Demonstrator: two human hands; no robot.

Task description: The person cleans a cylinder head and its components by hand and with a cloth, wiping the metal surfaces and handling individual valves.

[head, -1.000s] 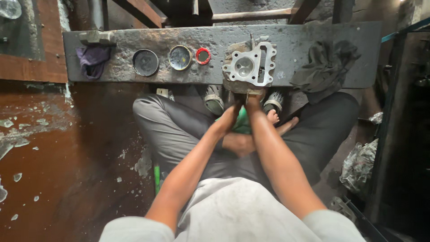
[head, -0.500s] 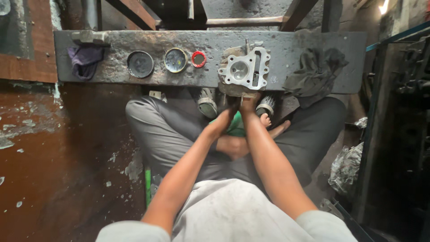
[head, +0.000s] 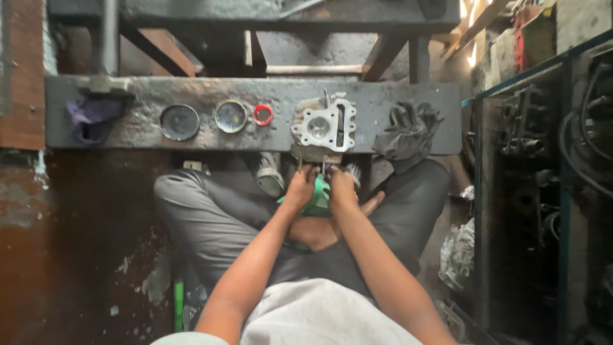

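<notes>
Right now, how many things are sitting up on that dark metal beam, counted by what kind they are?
Round discs or caps: 2
Red ring: 1
Metal engine part: 1
Rags: 2, purple rag, grey rag
Total: 6

Looks like a small engine repair workshop: grimy oil-blackened tabletop [head: 191, 96] with a cylinder head [head: 324, 128], greasy rags [head: 408, 128], and hoses and metal parts on the right-hand rack [head: 543, 128].
</notes>
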